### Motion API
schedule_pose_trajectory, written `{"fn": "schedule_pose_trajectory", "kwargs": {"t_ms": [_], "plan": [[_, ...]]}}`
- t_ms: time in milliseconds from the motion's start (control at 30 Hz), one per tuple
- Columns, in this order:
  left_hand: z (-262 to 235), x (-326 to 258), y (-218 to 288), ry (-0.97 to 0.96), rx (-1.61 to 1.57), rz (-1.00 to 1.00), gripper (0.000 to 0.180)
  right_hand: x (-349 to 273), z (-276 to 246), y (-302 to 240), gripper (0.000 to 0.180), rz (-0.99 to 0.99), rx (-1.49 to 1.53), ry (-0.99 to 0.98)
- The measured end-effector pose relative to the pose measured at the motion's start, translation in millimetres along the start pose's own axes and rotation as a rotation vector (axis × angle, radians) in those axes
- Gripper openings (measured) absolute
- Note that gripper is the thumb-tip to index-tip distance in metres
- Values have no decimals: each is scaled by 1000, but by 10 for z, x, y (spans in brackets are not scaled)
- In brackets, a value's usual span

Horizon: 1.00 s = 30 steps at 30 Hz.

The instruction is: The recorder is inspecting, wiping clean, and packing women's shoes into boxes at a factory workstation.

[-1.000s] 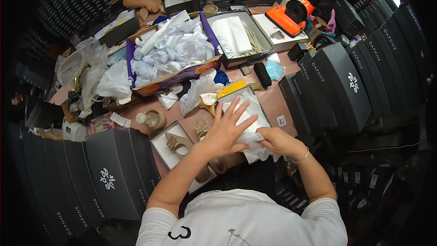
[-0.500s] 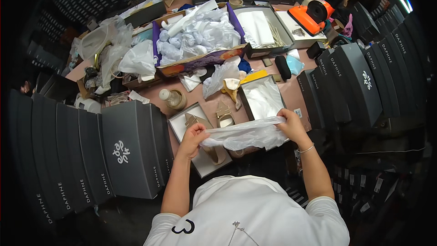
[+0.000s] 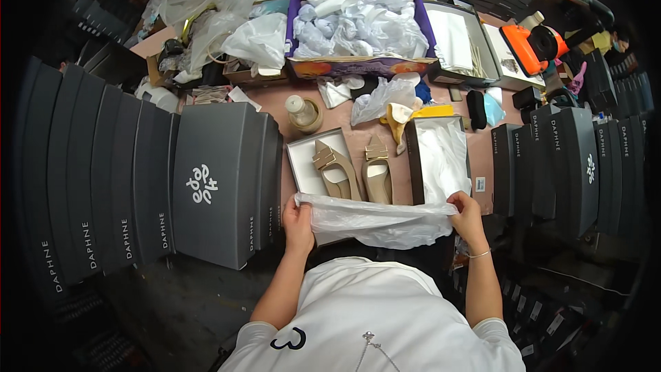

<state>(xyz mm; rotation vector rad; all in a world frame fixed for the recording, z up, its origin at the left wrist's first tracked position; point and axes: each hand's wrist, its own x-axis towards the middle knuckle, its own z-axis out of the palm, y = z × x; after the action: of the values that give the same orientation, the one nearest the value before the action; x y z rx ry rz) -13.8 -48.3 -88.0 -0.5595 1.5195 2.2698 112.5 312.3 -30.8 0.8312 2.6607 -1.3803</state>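
A thin, translucent white sheet (image 3: pixel 379 223) is stretched between my two hands at the table's near edge, its lower side sagging and crumpled. My left hand (image 3: pixel 298 226) pinches its left end; my right hand (image 3: pixel 469 219) pinches the right end. Just beyond it lie two beige pointed shoes with square ornaments. The left shoe (image 3: pixel 326 158) rests in a shallow white-lined box part (image 3: pixel 301 162), and the right shoe (image 3: pixel 376 173) stands on the table beside it. The sheet hides the near part of both. Right of the shoes is a dark box holding white paper (image 3: pixel 443 155).
Dark shoe boxes stand in rows at left (image 3: pixel 220 186) and right (image 3: pixel 568 165). Farther back are a purple carton (image 3: pixel 292 24) full of white wads, a pump-type bottle (image 3: pixel 301 111), a yellow cloth (image 3: pixel 397 121), a black case (image 3: pixel 476 109) and an orange device (image 3: pixel 521 50).
The view has shifted, so the table contents appear farther right. My hands have spread the sheet wider apart and level, and more of the shoes shows beyond it.
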Motion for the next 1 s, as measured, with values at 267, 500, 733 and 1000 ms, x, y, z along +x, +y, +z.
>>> {"fn": "schedule_pose_trajectory", "kwargs": {"t_ms": [267,500,733,1000], "plan": [[-201,-97,351,-440,357,-333,27,203,-25,-57,26,364,948,-5],[-289,235,71,-145,44,-10,16,312,-258,-127,21,225,604,-175],[-181,274,241,-304,148,-147,16,431,-241,292,16,283,976,-26],[-98,197,453,-479,-140,-260,15,518,-551,405,8,-184,80,-265]]}}
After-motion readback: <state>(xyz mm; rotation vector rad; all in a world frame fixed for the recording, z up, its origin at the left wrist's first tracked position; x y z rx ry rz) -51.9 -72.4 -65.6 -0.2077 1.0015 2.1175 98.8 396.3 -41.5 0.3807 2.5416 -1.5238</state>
